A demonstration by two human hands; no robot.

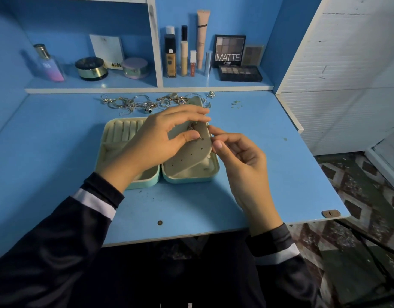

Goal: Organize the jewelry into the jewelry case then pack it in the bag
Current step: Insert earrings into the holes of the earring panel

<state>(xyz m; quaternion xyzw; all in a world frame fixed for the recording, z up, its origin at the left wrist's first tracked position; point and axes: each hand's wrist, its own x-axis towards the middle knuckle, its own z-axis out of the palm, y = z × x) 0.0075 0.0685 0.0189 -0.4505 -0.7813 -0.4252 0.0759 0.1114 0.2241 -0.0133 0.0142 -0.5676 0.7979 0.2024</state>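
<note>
Jewelry case (192,179) open on counter (58,152); left hand (160,138) fingers pinching perforated earring panel (191,156), tilted up over right half; right hand (242,165) fingers curled, thumb and forefinger at panel edge, cannot tell what they pinch; loose jewelry (133,103) heaped behind case.

A blue desk top (58,152) carries an open mint-green jewelry case (187,178) near its middle. Behind the case, along the desk's back edge, lies a tangled heap of gold and silver jewelry (136,103). Behind the case and to its right lie a few tiny gold pieces (235,103). A brown latch (330,213) sits at the front right corner, well apart from the case.
</note>
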